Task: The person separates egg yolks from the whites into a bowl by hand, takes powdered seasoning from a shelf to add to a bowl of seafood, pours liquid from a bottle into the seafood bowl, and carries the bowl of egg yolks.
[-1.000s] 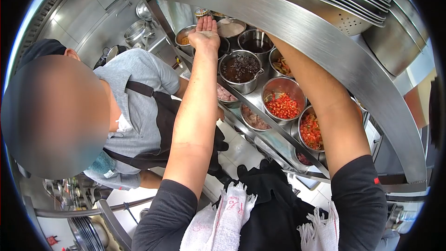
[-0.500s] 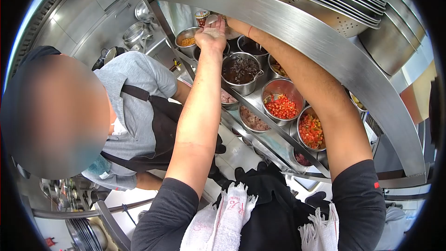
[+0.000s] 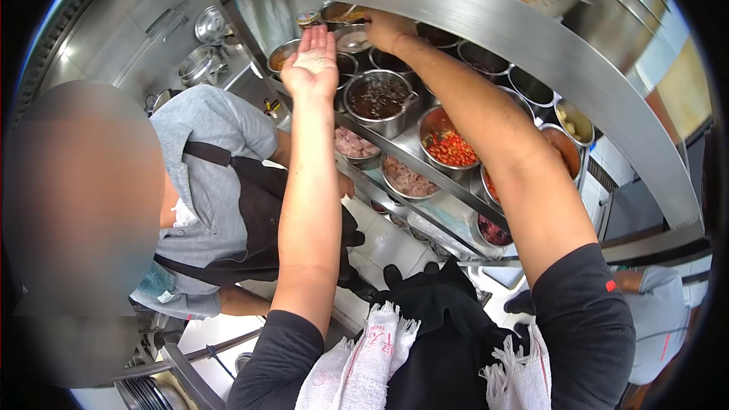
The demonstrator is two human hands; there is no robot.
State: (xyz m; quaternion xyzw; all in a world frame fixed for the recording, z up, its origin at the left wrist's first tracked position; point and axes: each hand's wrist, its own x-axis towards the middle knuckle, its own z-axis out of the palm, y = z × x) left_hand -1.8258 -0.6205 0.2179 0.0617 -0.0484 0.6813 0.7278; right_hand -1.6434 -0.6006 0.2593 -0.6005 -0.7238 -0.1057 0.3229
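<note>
My left hand (image 3: 311,67) is stretched out palm up, fingers extended, with pale granules (image 3: 314,63) lying on the palm. To its right, my right hand (image 3: 386,29) reaches under the curved steel rail with its fingers bent together; what they hold is too small to make out. Beside those fingers are a bowl of whitish contents (image 3: 351,40) and, behind it, a metal bowl with a pale utensil (image 3: 349,11) in it. A pot of dark liquid (image 3: 377,96) stands below my right hand.
A curved steel rail (image 3: 456,1) arches over both forearms. Pots of chopped red peppers (image 3: 451,149) and raw meat (image 3: 408,177) sit on the shelves. A co-worker in a grey shirt (image 3: 216,125) stands close at left; another person's sleeve (image 3: 657,319) shows at lower right.
The spoon seen over my left hand is no longer there. My right hand has moved away from the left one. The camera view has shifted, showing more pots at right.
</note>
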